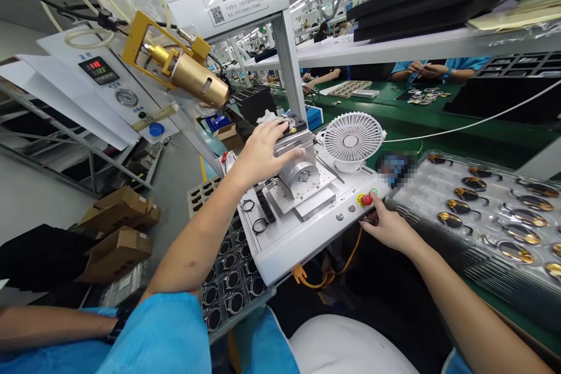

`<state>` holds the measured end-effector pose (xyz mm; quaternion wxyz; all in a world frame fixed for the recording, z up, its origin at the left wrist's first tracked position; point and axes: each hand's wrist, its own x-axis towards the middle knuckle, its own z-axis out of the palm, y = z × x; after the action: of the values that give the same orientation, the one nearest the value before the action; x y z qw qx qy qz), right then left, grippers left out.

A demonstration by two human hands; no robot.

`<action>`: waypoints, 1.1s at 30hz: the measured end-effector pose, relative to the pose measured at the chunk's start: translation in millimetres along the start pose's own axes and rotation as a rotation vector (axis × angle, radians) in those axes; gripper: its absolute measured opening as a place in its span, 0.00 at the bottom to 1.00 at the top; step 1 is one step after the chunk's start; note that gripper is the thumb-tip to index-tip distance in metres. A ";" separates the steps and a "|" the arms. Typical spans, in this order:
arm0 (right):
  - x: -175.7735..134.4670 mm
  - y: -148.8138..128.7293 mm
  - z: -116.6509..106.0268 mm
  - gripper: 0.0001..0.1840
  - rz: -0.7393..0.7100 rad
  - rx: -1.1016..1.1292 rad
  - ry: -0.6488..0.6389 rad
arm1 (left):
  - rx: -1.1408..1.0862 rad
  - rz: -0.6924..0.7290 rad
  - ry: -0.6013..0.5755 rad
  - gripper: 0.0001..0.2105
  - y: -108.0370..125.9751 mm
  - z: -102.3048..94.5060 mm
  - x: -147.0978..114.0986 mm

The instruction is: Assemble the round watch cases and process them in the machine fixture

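My left hand (260, 152) reaches over a silver metal fixture (302, 172) on the white machine base (280, 251). Its fingers lie stretched over the fixture's top and its thumb points out to the right. Whatever is under the fingertips is partly hidden. My right hand (388, 225) is at the base's front right corner. One finger reaches a green-lit button (374, 192), just beside a red emergency stop button (366, 200); the other fingers are lower, at the front edge. A gold dispensing cylinder (199, 79) hangs tilted above, to the left of the fixture.
A white fan (350, 139) stands behind the buttons. At right, stacked clear trays (421, 187) hold amber-lensed parts. A tray of round dark parts (230, 286) lies left of the base. Cardboard boxes (116, 251) sit on the floor. A co-worker's arm (56, 327) shows lower left.
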<state>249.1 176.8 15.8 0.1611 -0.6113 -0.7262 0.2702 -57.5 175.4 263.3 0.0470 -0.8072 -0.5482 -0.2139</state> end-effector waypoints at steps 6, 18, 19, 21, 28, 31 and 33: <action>5.6 12.9 7.4 0.51 -0.011 0.081 0.072 | -0.379 0.056 0.407 0.27 35.3 50.6 -87.0; -95.4 -11.4 40.4 0.39 -0.327 0.740 -0.030 | -1.688 -0.644 -0.158 0.27 104.7 215.2 -228.0; -107.0 -17.1 50.5 0.40 -0.350 0.783 0.004 | -1.769 -0.650 -0.150 0.28 105.3 220.3 -230.3; -122.4 -26.2 67.4 0.40 -0.367 0.827 0.091 | -1.871 -0.650 -0.138 0.29 105.4 227.8 -229.8; -90.3 -20.6 21.6 0.35 -0.548 0.515 0.145 | -1.854 -0.720 -0.040 0.25 102.1 231.1 -210.4; -29.7 1.6 -51.9 0.17 -0.307 0.168 0.301 | -1.795 -0.762 -0.030 0.23 97.8 224.7 -211.3; 14.9 18.4 -99.6 0.10 0.009 -0.028 0.388 | -1.772 -0.773 -0.046 0.23 95.0 219.6 -216.7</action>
<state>317.0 212.8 83.4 0.2884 -0.6575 -0.6823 0.1377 26.3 18.6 -6.1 -0.6632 -0.3177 -0.4164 -0.5346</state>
